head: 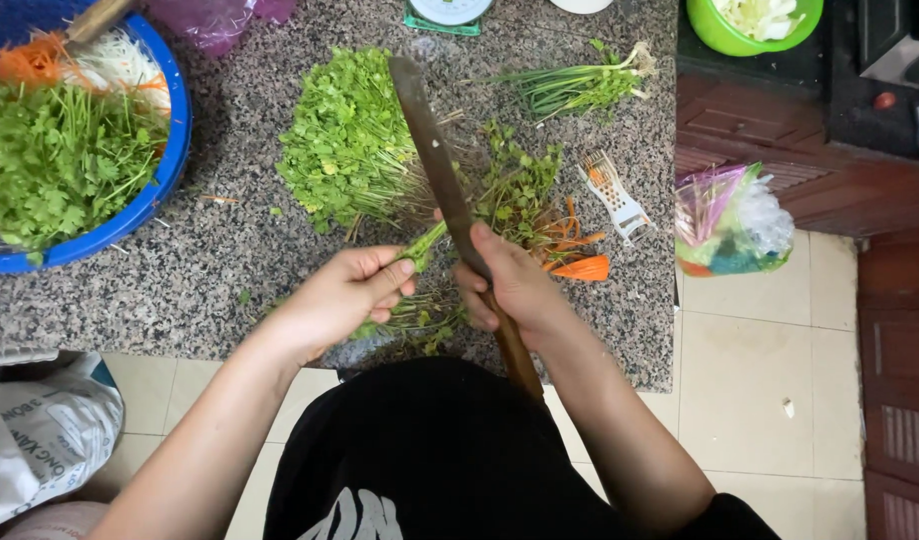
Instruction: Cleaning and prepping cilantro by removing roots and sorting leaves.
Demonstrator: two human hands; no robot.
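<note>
My right hand (515, 285) grips the wooden handle of a long dark knife (435, 150), its blade pointing away over the granite counter (220, 250). My left hand (345, 295) pinches a small bunch of green herb stems (425, 243) right beside the blade. A big pile of leafy green herbs (350, 140) lies just beyond, left of the blade. More cut stems and leaves (420, 320) lie under my hands at the counter's near edge.
A blue basin (170, 150) at left holds herbs and shredded carrot. Carrot pieces (580, 265), a white peeler (615, 195) and green onions (580, 85) lie at right. A green bowl (720, 35) and a plastic bag (735, 225) sit further right, a sack (40, 430) at lower left.
</note>
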